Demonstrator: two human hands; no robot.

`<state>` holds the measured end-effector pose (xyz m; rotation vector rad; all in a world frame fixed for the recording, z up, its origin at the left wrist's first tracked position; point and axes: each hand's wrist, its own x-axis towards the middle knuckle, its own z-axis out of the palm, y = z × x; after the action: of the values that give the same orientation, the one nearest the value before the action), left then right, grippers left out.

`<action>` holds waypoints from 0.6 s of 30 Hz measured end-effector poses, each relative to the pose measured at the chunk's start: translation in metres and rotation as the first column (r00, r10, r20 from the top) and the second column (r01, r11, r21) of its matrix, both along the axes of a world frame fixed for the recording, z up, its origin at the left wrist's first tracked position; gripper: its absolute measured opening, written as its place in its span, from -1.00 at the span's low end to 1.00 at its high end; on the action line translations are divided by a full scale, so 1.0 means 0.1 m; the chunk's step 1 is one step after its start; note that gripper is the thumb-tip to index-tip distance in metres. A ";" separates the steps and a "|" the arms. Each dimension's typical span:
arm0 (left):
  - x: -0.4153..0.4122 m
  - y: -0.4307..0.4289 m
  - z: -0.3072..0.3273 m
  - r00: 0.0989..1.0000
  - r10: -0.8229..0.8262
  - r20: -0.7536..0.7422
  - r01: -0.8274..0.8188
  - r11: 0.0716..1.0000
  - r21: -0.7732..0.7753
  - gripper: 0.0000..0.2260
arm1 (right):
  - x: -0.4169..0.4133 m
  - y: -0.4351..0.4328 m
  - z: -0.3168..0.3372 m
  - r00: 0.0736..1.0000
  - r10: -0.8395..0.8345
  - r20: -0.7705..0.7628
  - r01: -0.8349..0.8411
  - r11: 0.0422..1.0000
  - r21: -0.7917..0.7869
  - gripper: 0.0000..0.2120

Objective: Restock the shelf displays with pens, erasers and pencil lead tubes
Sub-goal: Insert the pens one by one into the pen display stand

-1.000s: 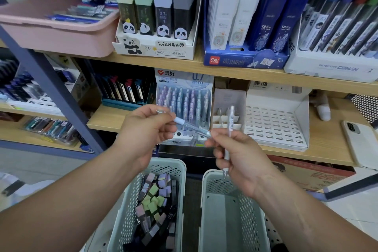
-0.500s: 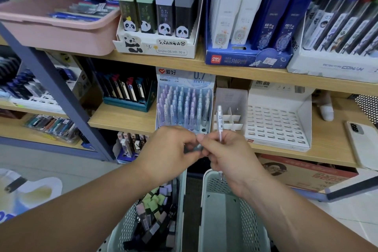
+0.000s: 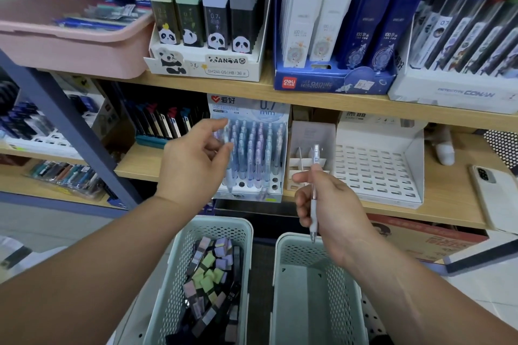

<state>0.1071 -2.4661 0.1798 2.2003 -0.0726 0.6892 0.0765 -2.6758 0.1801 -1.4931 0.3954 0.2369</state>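
My left hand pinches a pale blue pen and holds it upright against the front left of the 0.7 mm pen display on the middle shelf. The display is full of pastel pens, with a few open holes along its front row. Further right, my right hand grips a white pen upright, tip down, over the right basket. Below stand two pale green baskets: the left basket holds several pencil lead tubes, and the right basket shows a bare floor.
The top shelf carries a pink bin, a panda lead-tube display, a blue display box and a white pen display. Right of the pens are a small divider box, an unfilled white rack and a phone.
My hands were together passing the pale blue pen. Now my left hand has moved up and left to the pen display with it. My right hand keeps the white pen, barely moved.
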 end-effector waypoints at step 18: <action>0.23 -0.19 -0.11 0.993 0.114 0.019 -0.115 0.973 0.200 -0.88 | 0.00 -0.23 0.10 1.000 -0.019 0.024 0.017 0.997 0.074 -0.59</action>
<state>0.1300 -2.4853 0.1688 2.4105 -0.0196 0.7837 0.0768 -2.6984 0.1901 -1.4185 0.3765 0.2158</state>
